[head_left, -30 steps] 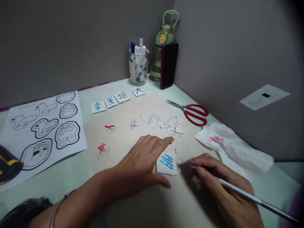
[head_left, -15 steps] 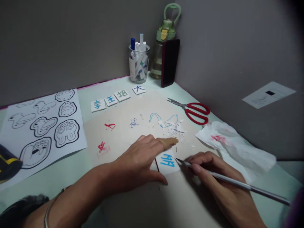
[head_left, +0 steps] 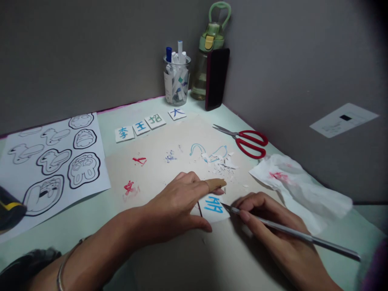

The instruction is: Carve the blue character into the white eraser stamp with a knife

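I'm at a corner craft desk [head_left: 106,125] between grey walls [head_left: 287,52], with craft knife [head_left: 298,234], red-handled scissors [head_left: 237,136], marker cup [head_left: 177,81] and cartoon-outline sheet [head_left: 62,139].

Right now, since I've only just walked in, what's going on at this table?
A person's left hand rests over a white tile marked with blue strokes. The right hand grips a slim craft knife, its tip at or very near the tile's right edge. Pale scraps lie just beyond the hands. Farther back are four small tiles with characters on them; scissors and crumpled tissue lie to the right.
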The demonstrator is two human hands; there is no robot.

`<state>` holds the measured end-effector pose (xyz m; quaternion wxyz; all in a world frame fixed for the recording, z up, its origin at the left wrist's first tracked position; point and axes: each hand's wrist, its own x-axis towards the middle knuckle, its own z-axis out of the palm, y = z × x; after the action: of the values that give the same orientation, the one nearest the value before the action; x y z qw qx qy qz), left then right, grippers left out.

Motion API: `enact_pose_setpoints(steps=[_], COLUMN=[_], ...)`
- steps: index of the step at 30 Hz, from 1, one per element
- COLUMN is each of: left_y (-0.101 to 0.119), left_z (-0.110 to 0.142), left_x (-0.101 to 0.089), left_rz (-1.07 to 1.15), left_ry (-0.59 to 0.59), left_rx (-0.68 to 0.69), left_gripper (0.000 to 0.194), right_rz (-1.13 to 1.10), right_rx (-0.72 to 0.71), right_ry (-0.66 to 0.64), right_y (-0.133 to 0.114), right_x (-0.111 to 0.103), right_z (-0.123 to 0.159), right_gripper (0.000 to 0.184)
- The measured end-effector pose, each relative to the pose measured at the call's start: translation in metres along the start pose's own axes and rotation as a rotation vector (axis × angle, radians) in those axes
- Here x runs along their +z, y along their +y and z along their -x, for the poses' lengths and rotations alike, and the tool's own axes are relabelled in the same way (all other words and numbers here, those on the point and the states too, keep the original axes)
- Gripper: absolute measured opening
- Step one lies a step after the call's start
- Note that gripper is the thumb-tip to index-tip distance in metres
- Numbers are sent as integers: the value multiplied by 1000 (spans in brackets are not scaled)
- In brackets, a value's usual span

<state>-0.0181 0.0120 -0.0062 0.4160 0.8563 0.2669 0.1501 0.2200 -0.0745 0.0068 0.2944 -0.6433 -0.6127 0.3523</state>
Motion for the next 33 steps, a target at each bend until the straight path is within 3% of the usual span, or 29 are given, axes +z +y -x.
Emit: enact_pose_setpoints(steps=[14,33], left_y=[-2,-2], left_z=[1,0], left_x=[1,2], left_rz=[-26,-23], left_ry=[10,24], left_rx=[27,29], left_gripper=[78,75], right_rz=[-44,-43], right_rx=[-31,-42], right_ry=[11,-71], right_y=[-13,-6], right_x=[1,-1], right_z=[-1,1], right_gripper=[25,27])
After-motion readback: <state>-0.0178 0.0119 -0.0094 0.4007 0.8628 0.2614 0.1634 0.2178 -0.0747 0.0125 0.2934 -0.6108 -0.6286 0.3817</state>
